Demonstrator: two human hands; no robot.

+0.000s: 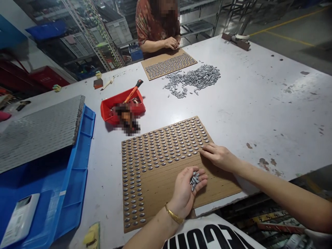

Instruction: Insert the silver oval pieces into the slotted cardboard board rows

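My left hand (pixel 183 193) is cupped palm up over the lower part of a brown cardboard sheet (pixel 163 197). In its palm lies a small heap of grey, spindle-shaped metal pieces (pixel 194 181). My right hand (pixel 220 157) rests at the sheet's right side, fingertips pinched together at the end of the lowest long row. Whatever those fingertips hold is too small or hidden to make out. Matching grey pieces (pixel 149 169) stand in even rows over the sheet's upper half and down its left edge. Bare cardboard shows around my left hand.
A loose pile of grey pieces (pixel 204 74) lies farther back. Across the white table (pixel 249 114), a co-worker (pixel 158 31) handles a second filled sheet (pixel 146 65). To the left are a red bin (pixel 109 119) with an orange-handled tool (pixel 133 91) and a blue crate (pixel 74 190) under grey sheets (pixel 41 128).
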